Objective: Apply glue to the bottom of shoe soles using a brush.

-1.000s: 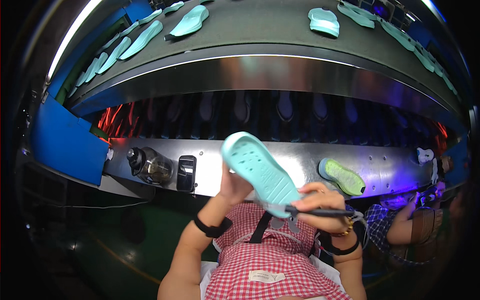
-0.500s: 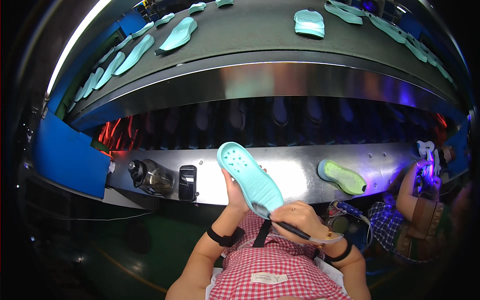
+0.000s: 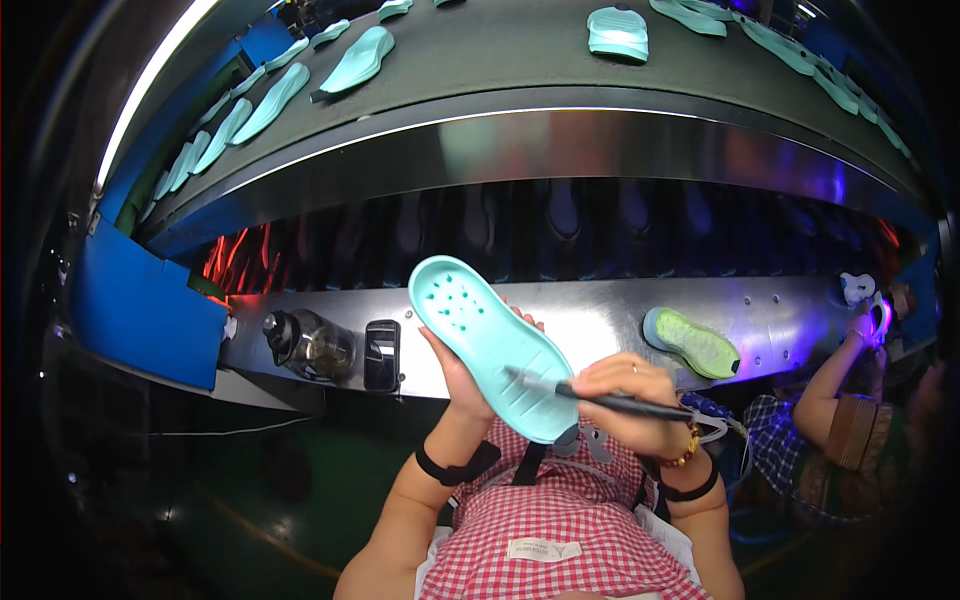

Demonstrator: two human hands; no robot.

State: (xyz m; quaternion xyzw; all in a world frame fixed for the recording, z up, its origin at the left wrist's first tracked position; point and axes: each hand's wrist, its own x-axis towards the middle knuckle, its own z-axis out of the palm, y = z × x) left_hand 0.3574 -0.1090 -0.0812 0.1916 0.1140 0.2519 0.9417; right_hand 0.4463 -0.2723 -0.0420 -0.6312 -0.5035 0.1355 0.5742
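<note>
My left hand (image 3: 457,377) grips a turquoise shoe sole (image 3: 488,325) by its edges, fingertips showing along the far side. The sole is tilted, its rounded end with small holes up and to the left and its grooved end toward my apron. Closed around a black-handled brush (image 3: 549,386) is my right hand (image 3: 632,398); a pale tube runs from the handle's back end past my wrist. The brush tip is over the sole's grooved part, seemingly touching it. A dark tab shows at the sole's near end.
A yellow-green sole (image 3: 697,344) lies on the metal ledge (image 3: 620,300), right of my hands. A dark bottle (image 3: 318,345) and black phone (image 3: 382,356) stand left. Beyond, a conveyor belt (image 3: 480,55) carries several turquoise soles. A co-worker's arm (image 3: 838,355) is at far right.
The brush tip has moved from the sole's near end up to its grooved middle. My left hand and the sole have shifted slightly up and left.
</note>
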